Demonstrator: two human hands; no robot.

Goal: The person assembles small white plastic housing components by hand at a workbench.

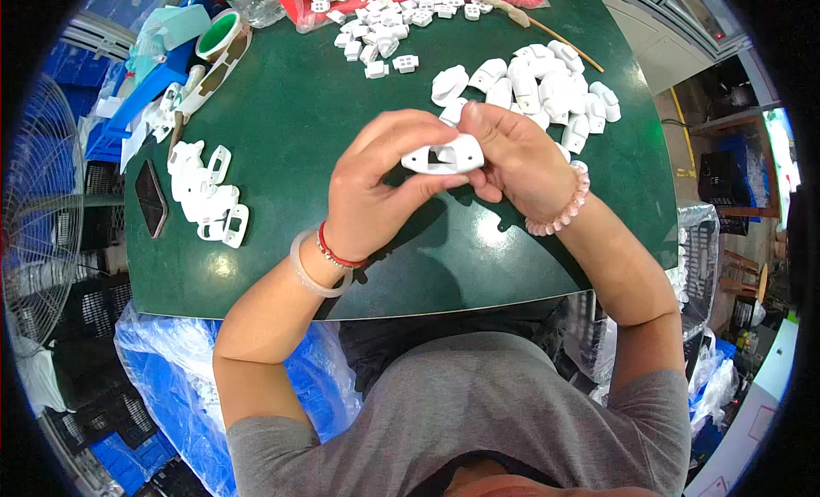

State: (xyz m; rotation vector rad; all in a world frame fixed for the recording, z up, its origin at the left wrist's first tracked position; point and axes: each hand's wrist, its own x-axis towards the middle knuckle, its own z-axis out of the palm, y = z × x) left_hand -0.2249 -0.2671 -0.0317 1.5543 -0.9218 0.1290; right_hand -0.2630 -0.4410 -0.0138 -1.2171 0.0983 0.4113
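Between my two hands, above the middle of the green table, is a white plastic housing [465, 153] with pointed ends and a rectangular opening. My left hand [376, 177] pinches it between thumb and fingers from the left. At its right end, my right hand [517, 160] grips it with the thumb on top and fingers curled below. Just beyond my right hand lies a heap of white rounded plastic parts [555, 87]. Off to the left sits a small pile of white frame-like parts [201, 190].
Many small white blocks [376, 36] spill from a red bag [299, 6] at the far edge. A thin wooden stick [568, 44] lies at the far right. On the left are a dark phone-like slab [150, 198], a green tape roll [219, 34] and a blue tray [107, 143].
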